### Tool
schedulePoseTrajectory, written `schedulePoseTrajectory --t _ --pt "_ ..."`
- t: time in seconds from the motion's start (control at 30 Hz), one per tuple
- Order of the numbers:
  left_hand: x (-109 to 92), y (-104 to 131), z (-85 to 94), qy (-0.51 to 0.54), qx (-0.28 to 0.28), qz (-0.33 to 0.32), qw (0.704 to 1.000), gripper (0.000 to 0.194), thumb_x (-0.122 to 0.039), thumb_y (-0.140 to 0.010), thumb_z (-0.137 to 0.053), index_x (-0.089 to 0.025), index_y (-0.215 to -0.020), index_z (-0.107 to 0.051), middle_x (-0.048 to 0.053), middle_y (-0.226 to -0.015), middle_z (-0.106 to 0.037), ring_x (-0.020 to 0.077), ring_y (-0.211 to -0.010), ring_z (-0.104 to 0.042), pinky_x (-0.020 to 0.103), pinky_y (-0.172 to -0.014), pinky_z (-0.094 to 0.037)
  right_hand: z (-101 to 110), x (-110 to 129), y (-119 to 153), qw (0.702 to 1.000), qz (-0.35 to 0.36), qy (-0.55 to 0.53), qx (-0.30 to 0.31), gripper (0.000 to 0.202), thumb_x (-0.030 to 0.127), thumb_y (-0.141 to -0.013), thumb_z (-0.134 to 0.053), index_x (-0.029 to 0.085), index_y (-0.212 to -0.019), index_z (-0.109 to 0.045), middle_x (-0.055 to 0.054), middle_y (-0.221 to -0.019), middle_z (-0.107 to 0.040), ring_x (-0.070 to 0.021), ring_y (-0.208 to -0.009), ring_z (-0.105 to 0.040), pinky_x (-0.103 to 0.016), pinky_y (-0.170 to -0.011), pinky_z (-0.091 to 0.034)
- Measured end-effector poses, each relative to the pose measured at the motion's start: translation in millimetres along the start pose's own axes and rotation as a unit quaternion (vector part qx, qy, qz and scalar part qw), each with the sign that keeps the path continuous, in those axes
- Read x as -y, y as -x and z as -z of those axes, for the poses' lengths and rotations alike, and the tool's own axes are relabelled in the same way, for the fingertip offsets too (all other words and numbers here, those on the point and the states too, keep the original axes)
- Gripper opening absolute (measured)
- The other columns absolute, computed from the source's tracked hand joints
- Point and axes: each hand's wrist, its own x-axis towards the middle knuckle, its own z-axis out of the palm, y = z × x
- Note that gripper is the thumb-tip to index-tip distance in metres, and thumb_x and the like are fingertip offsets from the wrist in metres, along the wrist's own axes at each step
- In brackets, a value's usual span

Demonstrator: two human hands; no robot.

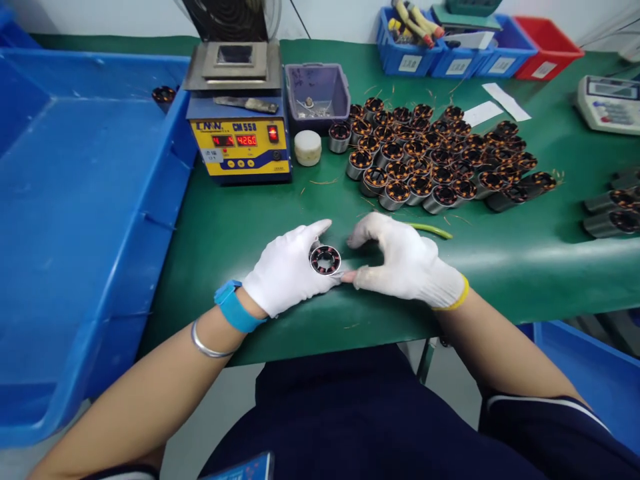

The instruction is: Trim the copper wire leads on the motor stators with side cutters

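Observation:
A motor stator (325,261), a short metal ring with dark slots and copper windings inside, is in my left hand (293,267). The white-gloved fingers of that hand wrap round it, its open end facing up toward me. My right hand (400,257), also gloved, curves in a C shape just to the right. Its bare thumb tip reaches the left glove below the stator, while the index finger stays apart with nothing visible between. A green curved handle (431,231) sticks out behind the right hand; the rest of it is hidden.
Many similar stators (420,157) stand grouped on the green table (225,220). Behind are a solder pot (240,133) reading about 426, a purple bin (317,97), a round white container (307,147) and parts bins (407,53). A large blue tray (95,187) lies left.

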Motion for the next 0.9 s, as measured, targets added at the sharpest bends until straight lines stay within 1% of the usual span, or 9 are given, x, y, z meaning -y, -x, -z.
schedulePoseTrajectory --t 0.1,0.2,0.3,0.4,0.5,0.57,0.73,0.83,0.9 --pt "-2.1 -0.8 1.0 -0.024 0.004 0.021 0.999 0.088 -0.059 -0.065 -0.076 -0.019 -0.140 -0.054 0.010 -0.118 -0.068 0.0322 -0.108 -0.067 0.041 -0.092 -0.053 -8.9 8.2 1.5 0.997 -0.034 0.061 0.022 0.046 0.045 -0.063 -0.083 0.023 -0.100 -0.066 -0.004 -0.100 -0.070 -0.0272 -0.089 -0.067 -0.039 -0.071 -0.052" --pt "-4.0 -1.0 2.6 -0.043 0.010 0.022 0.999 0.073 -0.052 -0.067 -0.072 -0.020 -0.132 -0.060 0.009 -0.116 -0.069 0.0313 -0.105 -0.067 0.039 -0.089 -0.053 -21.9 9.4 0.8 0.999 0.022 0.025 -0.013 0.036 0.042 -0.074 -0.076 0.022 -0.102 -0.066 -0.004 -0.100 -0.070 -0.0227 -0.090 -0.066 -0.033 -0.072 -0.050" --pt "-7.3 -1.0 4.2 -0.057 0.019 0.024 0.998 0.046 -0.056 -0.074 -0.065 -0.022 -0.104 -0.070 0.007 -0.100 -0.070 0.0289 -0.094 -0.069 0.035 -0.076 -0.052 -28.1 6.4 0.5 0.993 0.103 -0.019 -0.050 0.012 0.029 -0.088 -0.062 0.019 -0.094 -0.067 -0.004 -0.095 -0.069 -0.0177 -0.086 -0.065 -0.030 -0.076 -0.049" --pt "-8.9 -1.1 4.9 -0.066 0.025 0.028 0.997 0.045 -0.065 -0.075 -0.063 -0.021 -0.084 -0.068 0.007 -0.086 -0.068 0.0267 -0.082 -0.069 0.032 -0.066 -0.048 -24.8 3.9 1.2 0.994 0.094 -0.014 -0.047 0.012 0.023 -0.090 -0.056 0.020 -0.088 -0.067 -0.003 -0.092 -0.070 -0.0171 -0.083 -0.065 -0.029 -0.073 -0.047" --pt "-7.8 -1.1 4.5 -0.068 0.014 0.033 0.997 0.050 -0.069 -0.071 -0.067 -0.021 -0.085 -0.067 0.006 -0.086 -0.068 0.0262 -0.079 -0.069 0.033 -0.065 -0.048 -19.7 2.9 1.1 0.998 0.025 0.029 -0.045 0.012 0.028 -0.089 -0.058 0.021 -0.087 -0.068 -0.003 -0.090 -0.072 -0.0193 -0.081 -0.066 -0.030 -0.067 -0.044" --pt "-6.8 -1.1 4.1 -0.068 0.010 0.035 0.997 0.050 -0.068 -0.069 -0.069 -0.021 -0.087 -0.067 0.006 -0.088 -0.068 0.0264 -0.079 -0.069 0.034 -0.066 -0.049 -19.4 2.9 -0.2 0.996 0.005 0.067 -0.050 0.013 0.029 -0.088 -0.058 0.022 -0.087 -0.068 -0.003 -0.088 -0.073 -0.0203 -0.079 -0.066 -0.030 -0.063 -0.042" --pt "-4.6 -1.4 4.0 -0.068 0.015 0.024 0.997 0.046 -0.063 -0.071 -0.070 -0.021 -0.090 -0.068 0.007 -0.090 -0.070 0.0272 -0.080 -0.070 0.035 -0.067 -0.051 -26.5 5.6 -6.1 0.987 0.050 0.135 -0.066 0.016 0.027 -0.091 -0.053 0.021 -0.090 -0.068 -0.005 -0.089 -0.071 -0.0194 -0.078 -0.064 -0.030 -0.065 -0.042" --pt "-3.5 -0.9 5.0 -0.067 0.024 0.007 0.997 0.043 -0.059 -0.071 -0.070 -0.021 -0.091 -0.068 0.006 -0.091 -0.070 0.0271 -0.079 -0.070 0.036 -0.067 -0.051 -25.4 5.8 -9.0 0.986 0.033 0.162 -0.028 0.016 0.028 -0.089 -0.054 0.021 -0.086 -0.067 -0.006 -0.089 -0.071 -0.0201 -0.078 -0.064 -0.030 -0.063 -0.043" --pt "-3.0 0.1 6.0 -0.061 0.033 0.003 0.998 0.042 -0.057 -0.071 -0.070 -0.022 -0.093 -0.069 0.006 -0.093 -0.070 0.0275 -0.081 -0.070 0.036 -0.068 -0.052 -20.3 3.1 -10.3 0.990 0.002 0.140 0.015 0.010 0.026 -0.083 -0.059 0.021 -0.084 -0.067 -0.005 -0.089 -0.071 -0.0209 -0.078 -0.065 -0.030 -0.062 -0.045"
